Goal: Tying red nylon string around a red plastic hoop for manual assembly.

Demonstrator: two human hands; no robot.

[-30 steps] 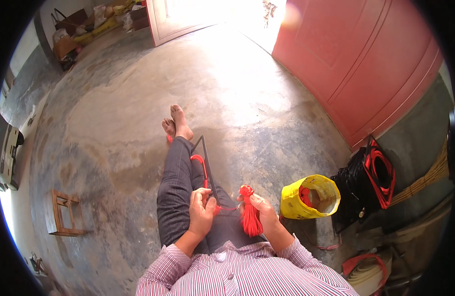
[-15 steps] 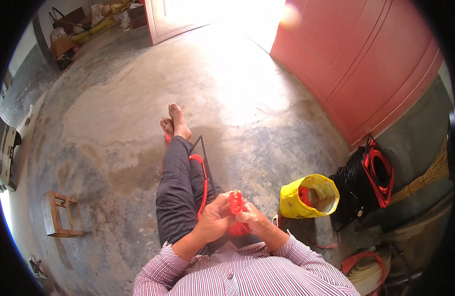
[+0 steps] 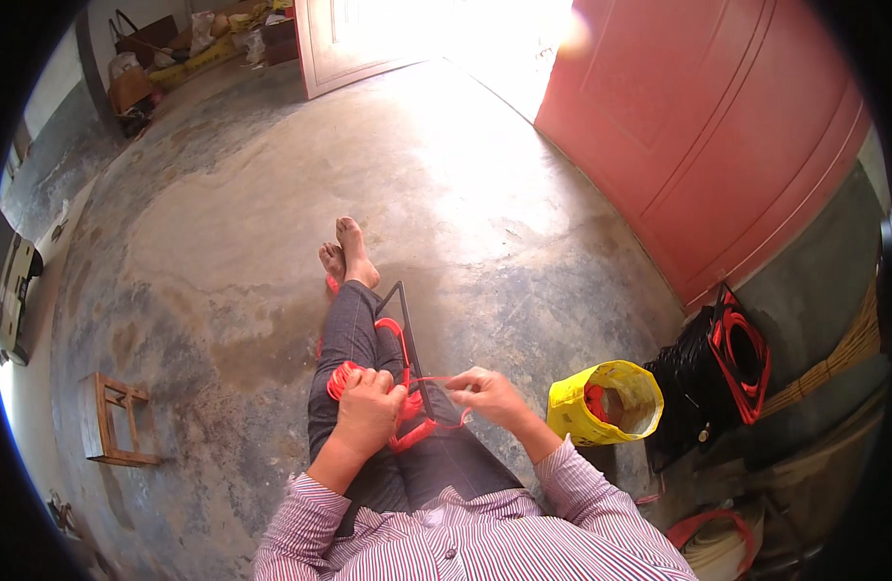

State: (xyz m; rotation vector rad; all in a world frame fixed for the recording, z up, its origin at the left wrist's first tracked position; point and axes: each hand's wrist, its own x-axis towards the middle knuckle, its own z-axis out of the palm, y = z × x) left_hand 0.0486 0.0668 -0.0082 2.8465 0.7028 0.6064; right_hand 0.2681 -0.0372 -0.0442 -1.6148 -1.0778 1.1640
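Observation:
My left hand [image 3: 368, 412] is closed around a bundle of red cord [image 3: 341, 379] above my thigh. A thin red strand [image 3: 429, 379] runs from it to my right hand [image 3: 489, 395], whose fingers pinch it. Between my hands, a dark thin-barred frame [image 3: 409, 324] rises from my lap. Red wrapping [image 3: 413, 434] covers its near part, and a red curved piece [image 3: 393, 327] shows along its far part. A loose loop of strand hangs below my right fingers. How the cord joins the frame is hard to make out.
To my right stands a yellow bucket-like container [image 3: 576, 402] with red material inside. Beyond it are a black coil [image 3: 680, 363] and a red-edged frame [image 3: 751, 378]. A small wooden stool [image 3: 102, 426] is at left. Large red door [image 3: 697, 136] at far right.
My hands were together on the red cord near my waist; now they are apart and farther forward. The left took the bundle leftward, and a strand is stretched between them.

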